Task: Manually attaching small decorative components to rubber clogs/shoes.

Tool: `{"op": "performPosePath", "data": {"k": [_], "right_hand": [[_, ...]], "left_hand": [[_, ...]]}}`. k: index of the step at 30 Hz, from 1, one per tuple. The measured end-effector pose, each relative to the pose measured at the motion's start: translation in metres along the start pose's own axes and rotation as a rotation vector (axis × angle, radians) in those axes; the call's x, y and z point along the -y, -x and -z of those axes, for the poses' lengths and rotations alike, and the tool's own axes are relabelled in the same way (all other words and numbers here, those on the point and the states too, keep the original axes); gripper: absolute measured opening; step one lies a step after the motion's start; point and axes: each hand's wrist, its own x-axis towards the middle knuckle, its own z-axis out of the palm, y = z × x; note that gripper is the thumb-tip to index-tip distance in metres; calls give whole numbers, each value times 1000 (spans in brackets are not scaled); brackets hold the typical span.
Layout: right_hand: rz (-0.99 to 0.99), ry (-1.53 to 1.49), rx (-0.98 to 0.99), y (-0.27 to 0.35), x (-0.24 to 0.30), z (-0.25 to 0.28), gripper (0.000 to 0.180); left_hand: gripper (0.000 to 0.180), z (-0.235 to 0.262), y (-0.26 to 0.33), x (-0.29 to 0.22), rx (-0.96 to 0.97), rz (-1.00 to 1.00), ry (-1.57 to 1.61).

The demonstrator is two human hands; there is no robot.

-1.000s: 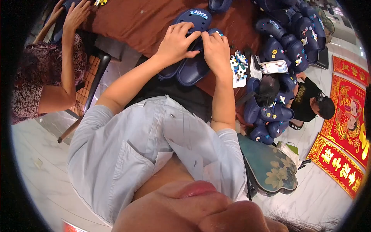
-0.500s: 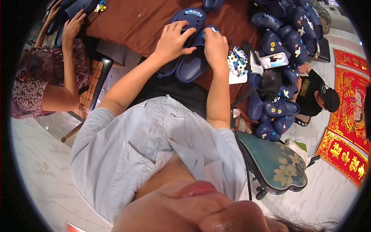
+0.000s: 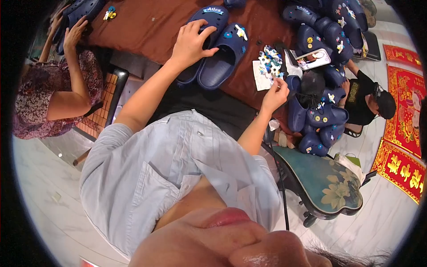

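A pair of navy clogs lies in front of me on the brown cloth. The left clog (image 3: 210, 18) has a light-blue name charm on its toe; the right clog (image 3: 218, 66) carries a white figure charm and smaller blue charms. My left hand (image 3: 190, 43) rests across the left clog with its fingers apart, and its thumb reaches over to the right clog's opening. At the near edge of a heap of small charms (image 3: 270, 60) on white paper is my right hand (image 3: 276, 94), its fingertips pinched together. Whatever they hold is too small to make out.
A phone (image 3: 313, 59) lies right of the charms, beside a dark mesh bag (image 3: 312, 84). Many decorated clogs (image 3: 328, 115) are piled at the right. One person (image 3: 364, 102) sits beyond them; another person's hand (image 3: 73, 35) touches clogs at far left. A floral chair (image 3: 322, 180) stands near right.
My right hand has left the right clog and moved right and nearer to the heap of charms, uncovering the clog's toe charms. My left hand stays on the left clog.
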Motion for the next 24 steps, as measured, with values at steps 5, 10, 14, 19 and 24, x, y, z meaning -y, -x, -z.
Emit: {"op": "performPosePath", "data": {"k": [5, 10, 14, 19, 24], "right_hand": [[-82, -6, -13, -2, -13, 2, 13], [217, 78, 79, -18, -15, -17, 16], [322, 134, 139, -36, 3, -35, 21], [408, 146, 142, -63, 17, -59, 23], [399, 449, 184, -75, 26, -76, 24]], "left_hand": [[64, -1, 1, 2, -6, -5, -17], [64, 1, -1, 0, -5, -11, -11], [65, 2, 1, 2, -2, 4, -9], [65, 2, -1, -1, -11, -4, 10], [66, 3, 0, -1, -19, -7, 16]]}}
